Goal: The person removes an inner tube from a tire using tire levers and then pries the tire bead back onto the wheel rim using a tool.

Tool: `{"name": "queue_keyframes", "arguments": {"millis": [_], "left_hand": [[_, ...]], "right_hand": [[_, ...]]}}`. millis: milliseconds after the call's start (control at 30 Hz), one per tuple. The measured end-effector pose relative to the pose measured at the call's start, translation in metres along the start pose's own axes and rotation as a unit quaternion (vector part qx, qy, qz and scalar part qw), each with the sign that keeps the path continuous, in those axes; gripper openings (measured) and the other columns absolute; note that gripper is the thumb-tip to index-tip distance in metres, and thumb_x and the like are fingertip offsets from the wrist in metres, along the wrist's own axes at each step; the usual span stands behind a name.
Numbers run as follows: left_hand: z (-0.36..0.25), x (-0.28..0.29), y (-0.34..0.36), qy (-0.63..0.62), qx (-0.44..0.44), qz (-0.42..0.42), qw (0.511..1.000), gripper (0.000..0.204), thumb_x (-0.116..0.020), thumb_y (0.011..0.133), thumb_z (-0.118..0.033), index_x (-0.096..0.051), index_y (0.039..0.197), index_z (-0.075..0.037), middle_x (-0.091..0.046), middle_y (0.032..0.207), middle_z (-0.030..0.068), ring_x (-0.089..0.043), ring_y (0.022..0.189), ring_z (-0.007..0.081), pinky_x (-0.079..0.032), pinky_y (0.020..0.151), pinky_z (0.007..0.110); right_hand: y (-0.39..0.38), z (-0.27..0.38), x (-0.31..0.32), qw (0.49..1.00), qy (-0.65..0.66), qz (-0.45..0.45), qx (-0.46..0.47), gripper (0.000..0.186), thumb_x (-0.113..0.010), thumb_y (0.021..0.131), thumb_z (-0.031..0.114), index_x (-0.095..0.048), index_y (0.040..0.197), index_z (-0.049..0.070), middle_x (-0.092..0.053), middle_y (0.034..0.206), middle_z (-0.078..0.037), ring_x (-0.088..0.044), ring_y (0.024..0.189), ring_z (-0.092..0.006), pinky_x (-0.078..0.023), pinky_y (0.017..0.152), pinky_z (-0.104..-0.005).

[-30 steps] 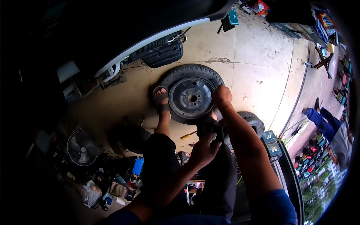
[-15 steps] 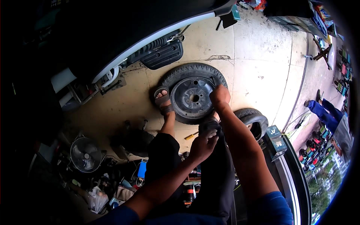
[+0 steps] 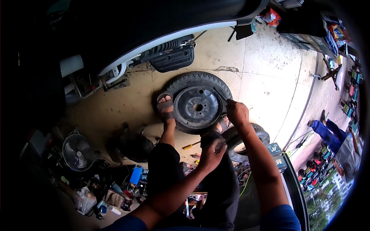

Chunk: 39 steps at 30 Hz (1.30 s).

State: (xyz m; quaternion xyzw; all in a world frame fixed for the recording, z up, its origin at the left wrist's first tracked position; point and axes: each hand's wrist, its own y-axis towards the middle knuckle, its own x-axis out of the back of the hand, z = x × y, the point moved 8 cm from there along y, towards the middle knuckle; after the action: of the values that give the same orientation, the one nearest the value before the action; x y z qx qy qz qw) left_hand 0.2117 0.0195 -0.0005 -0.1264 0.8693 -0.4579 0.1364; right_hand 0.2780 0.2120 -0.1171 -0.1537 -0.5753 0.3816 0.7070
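A tyre on a black steel wheel [image 3: 190,107] lies flat on the floor between my sandaled feet. My right hand [image 3: 237,113] is closed on a dark bar [image 3: 221,95], whose far end rests at the right side of the rim, against the tyre. My left hand [image 3: 214,154] is curled at my right knee, beside the dark trouser cloth; what, if anything, its fingers hold I cannot make out. A yellow-handled tool [image 3: 191,145] lies on the floor below the tyre.
A vehicle's body and footboard [image 3: 171,58] are overhead in the view. A second tyre [image 3: 256,133] and boxes [image 3: 276,158] sit at my right. A fan [image 3: 79,152], tools and a bag [image 3: 85,200] clutter the lower left. Another person [image 3: 345,150] stands at the far right.
My right hand has moved toward me and a little to the right with the bar, away from the rim. My left hand stays curled near my knee.
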Motion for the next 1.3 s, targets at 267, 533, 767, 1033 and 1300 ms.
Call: {"name": "queue_keyframes", "arguments": {"millis": [267, 533, 767, 1033, 1300], "left_hand": [[-0.031, 0.003, -0.002, 0.073, 0.063, 0.018, 0.995, 0.033, -0.066, 0.101, -0.024, -0.066, 0.116, 0.005, -0.074, 0.112, 0.0227, -0.073, 0.11, 0.0314, -0.054, 0.097, 0.035], [-0.042, 0.01, -0.002, 0.044, 0.098, 0.033, 0.994, 0.039, -0.068, 0.101, -0.03, -0.068, 0.123, 0.003, -0.076, 0.111, 0.0158, -0.073, 0.108, 0.0226, -0.054, 0.095, 0.033], [-0.028, 0.039, -0.002, 0.04, 0.112, -0.004, 0.993, 0.039, -0.069, 0.102, -0.026, -0.066, 0.125, 0.005, -0.076, 0.113, 0.0139, -0.071, 0.109, 0.0183, -0.054, 0.095, 0.03], [-0.023, 0.049, 0.005, 0.034, 0.079, -0.006, 0.996, 0.04, -0.068, 0.102, -0.022, -0.064, 0.127, 0.008, -0.075, 0.117, 0.0168, -0.071, 0.11, 0.0204, -0.053, 0.097, 0.032], [0.004, 0.041, -0.001, 0.105, 0.062, 0.005, 0.993, 0.042, -0.069, 0.101, -0.029, -0.066, 0.125, 0.005, -0.074, 0.117, 0.0154, -0.071, 0.109, 0.0207, -0.053, 0.096, 0.033]], "right_hand": [[0.079, 0.015, 0.0, 0.971, -0.129, 0.043, 0.195, 0.018, -0.065, 0.091, 0.016, -0.078, 0.103, 0.016, -0.076, 0.091, -0.016, -0.074, 0.087, -0.0364, -0.059, 0.073, -0.0467], [0.146, 0.041, 0.0, 0.939, -0.161, 0.145, 0.269, 0.011, -0.069, 0.082, 0.01, -0.079, 0.087, 0.008, -0.076, 0.093, -0.017, -0.075, 0.088, -0.0352, -0.059, 0.074, -0.0444], [0.151, 0.087, -0.009, 0.944, -0.217, 0.203, 0.141, 0.016, -0.067, 0.086, 0.012, -0.081, 0.091, 0.007, -0.078, 0.094, -0.016, -0.076, 0.086, -0.0337, -0.06, 0.069, -0.0424], [0.002, 0.052, -0.069, 0.998, -0.069, 0.001, 0.003, 0.029, -0.049, 0.106, 0.018, -0.066, 0.126, 0.006, -0.067, 0.098, -0.024, -0.073, 0.083, -0.0414, -0.06, 0.069, -0.0499], [0.115, 0.03, -0.033, 0.971, -0.11, 0.169, 0.129, 0.014, -0.069, 0.084, 0.012, -0.08, 0.089, 0.007, -0.075, 0.098, -0.022, -0.075, 0.096, -0.0385, -0.06, 0.08, -0.0462]]}}
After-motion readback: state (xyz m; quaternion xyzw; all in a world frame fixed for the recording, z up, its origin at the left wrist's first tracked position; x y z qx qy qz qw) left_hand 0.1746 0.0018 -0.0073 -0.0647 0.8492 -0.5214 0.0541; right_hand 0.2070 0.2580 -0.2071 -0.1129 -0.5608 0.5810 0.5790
